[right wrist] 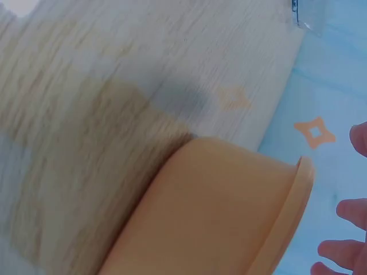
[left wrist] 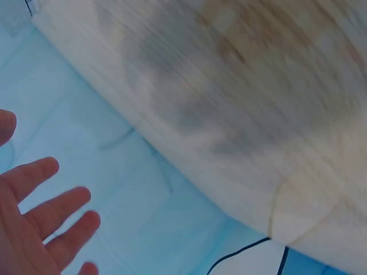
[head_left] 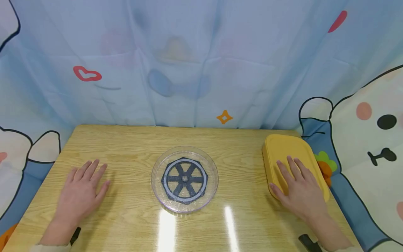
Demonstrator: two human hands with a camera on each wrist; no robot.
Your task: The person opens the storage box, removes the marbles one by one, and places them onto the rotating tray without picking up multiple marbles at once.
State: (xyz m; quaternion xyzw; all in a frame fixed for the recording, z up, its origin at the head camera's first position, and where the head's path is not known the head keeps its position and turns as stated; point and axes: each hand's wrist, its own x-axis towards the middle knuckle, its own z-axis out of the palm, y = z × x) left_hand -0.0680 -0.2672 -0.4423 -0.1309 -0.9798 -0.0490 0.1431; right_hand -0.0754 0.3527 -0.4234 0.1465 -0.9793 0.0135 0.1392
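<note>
My left hand point(head_left: 79, 192) hovers over the left side of the wooden table, with fingers spread and nothing in its grasp. In the left wrist view its fingers point(left wrist: 63, 206) stand apart from the tabletop. On the right, my right hand point(head_left: 302, 192) is held above a yellow box point(head_left: 283, 147) with rounded corners. The right wrist view shows a gap between the fingertips point(right wrist: 344, 252) and the rim of the box. Midway between the hands lies a clear round disc point(head_left: 184, 151) with a dark spoked wheel point(head_left: 184, 179) at its centre.
The wooden table point(head_left: 126, 140) meets a pale blue printed curtain point(head_left: 189, 70) at its back edge. The curtain also hangs along both sides. The yellow box stands near the right table edge. Bright light reflections lie on the front of the tabletop.
</note>
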